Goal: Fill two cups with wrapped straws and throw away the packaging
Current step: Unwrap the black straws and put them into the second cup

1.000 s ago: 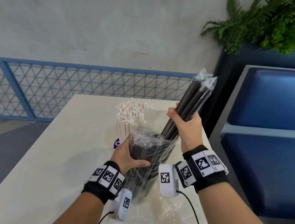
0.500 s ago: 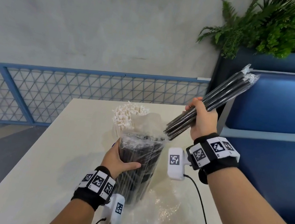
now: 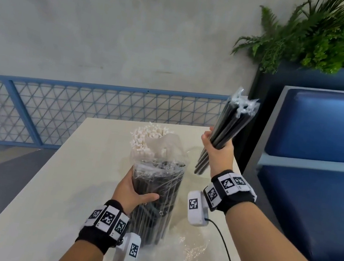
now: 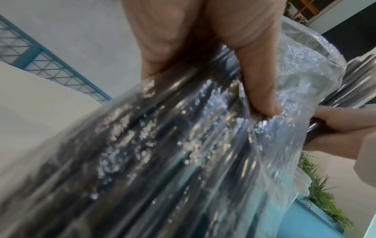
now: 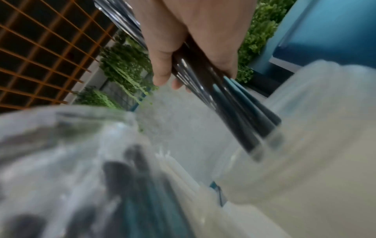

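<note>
Item: black straw bundle (image 3: pixel 224 135), R hand (image 3: pixel 218 152) fingers curled round it; I've now swung it upright, clear of pack (image 3: pixel 155 196). L hand (image 3: pixel 133 191) fingers wrap pack on table (image 3: pixel 66 182). Next, I judge: cup w/ white straws (image 3: pixel 145 137).

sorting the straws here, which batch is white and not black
The white straws standing at the far side of the table, untouched; the black ones are in the right hand and in the bag under the left hand.
</note>
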Demonstrator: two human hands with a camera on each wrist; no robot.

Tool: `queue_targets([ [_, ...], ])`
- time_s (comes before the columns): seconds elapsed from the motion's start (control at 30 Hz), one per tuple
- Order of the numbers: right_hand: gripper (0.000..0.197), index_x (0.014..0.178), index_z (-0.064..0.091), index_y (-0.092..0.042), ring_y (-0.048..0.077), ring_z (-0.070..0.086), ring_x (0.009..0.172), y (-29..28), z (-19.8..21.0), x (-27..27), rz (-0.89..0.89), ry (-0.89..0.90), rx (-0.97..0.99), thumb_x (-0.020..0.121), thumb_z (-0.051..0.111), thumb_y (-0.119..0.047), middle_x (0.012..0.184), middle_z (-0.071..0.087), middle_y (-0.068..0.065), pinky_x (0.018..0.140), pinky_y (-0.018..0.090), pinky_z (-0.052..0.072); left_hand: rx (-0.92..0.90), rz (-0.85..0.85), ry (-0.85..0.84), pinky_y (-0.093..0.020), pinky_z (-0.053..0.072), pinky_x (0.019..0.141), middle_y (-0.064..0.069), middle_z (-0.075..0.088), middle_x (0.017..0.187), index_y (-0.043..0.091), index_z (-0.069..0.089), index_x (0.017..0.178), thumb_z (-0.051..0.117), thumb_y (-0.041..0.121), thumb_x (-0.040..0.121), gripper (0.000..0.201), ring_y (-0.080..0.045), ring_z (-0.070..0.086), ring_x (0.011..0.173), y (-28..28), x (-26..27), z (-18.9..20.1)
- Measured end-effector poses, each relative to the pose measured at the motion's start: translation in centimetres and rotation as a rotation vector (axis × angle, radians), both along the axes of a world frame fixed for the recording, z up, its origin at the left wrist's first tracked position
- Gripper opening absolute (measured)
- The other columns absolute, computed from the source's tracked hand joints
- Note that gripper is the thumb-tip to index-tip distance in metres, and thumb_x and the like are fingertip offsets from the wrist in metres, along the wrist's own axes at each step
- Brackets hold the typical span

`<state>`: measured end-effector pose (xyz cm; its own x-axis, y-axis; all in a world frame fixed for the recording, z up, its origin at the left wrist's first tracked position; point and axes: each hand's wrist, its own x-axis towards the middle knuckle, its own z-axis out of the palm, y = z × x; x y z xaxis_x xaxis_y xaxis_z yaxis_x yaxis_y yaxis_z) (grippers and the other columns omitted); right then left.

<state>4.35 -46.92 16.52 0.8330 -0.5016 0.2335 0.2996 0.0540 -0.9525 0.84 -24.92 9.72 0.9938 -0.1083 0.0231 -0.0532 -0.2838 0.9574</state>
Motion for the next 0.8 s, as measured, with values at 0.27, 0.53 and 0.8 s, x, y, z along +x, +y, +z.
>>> queue_targets([
  [0.27, 0.034, 0.088, 0.057, -0.024, 0.019, 0.064, 0.093, 0.1, -3.2, -0.1, 0.038, 0.15, -0.066, 0.07, 0.076, -0.003, 0.097, 0.066, -0.001, 0.093, 0.048, 0.05, -0.013, -0.013, -0.022, -0.033, 0.045, 0.099, 0.008, 0.061, 0.113, 0.03, 0.046, 0.117, 0.087, 0.012, 0.055, 0.077, -0.012, 0.057, 0.111, 0.2, -0.3, -0.3],
  [0.53, 0.04, 0.105, 0.058, -0.018, 0.005, 0.043, 0.104, 1.2, -0.8, -2.4, -0.214, -0.08, -0.559, 0.071, 0.078, -0.024, 0.111, 0.046, -0.005, 0.093, 0.005, 0.032, -0.035, -0.019, -0.038, -0.028, 0.045, 0.096, 0.015, 0.061, 0.108, 0.034, 0.046, 0.112, 0.087, 0.009, 0.055, 0.075, -0.009, 0.058, 0.107, 0.1, -0.7, -0.1],
  [0.8, 0.029, 0.101, 0.062, -0.017, 0.026, 0.051, 0.092, 4.3, 0.5, -6.2, 0.071, 0.171, -1.197, 0.086, 0.059, -0.041, 0.1, 0.06, 0.001, 0.081, 0.031, 0.041, -0.028, -0.025, -0.004, -0.042, 0.045, 0.103, 0.002, 0.061, 0.122, 0.022, 0.042, 0.13, 0.086, 0.045, 0.038, 0.105, -0.014, 0.056, 0.116, 0.1, -1.1, -0.6],
])
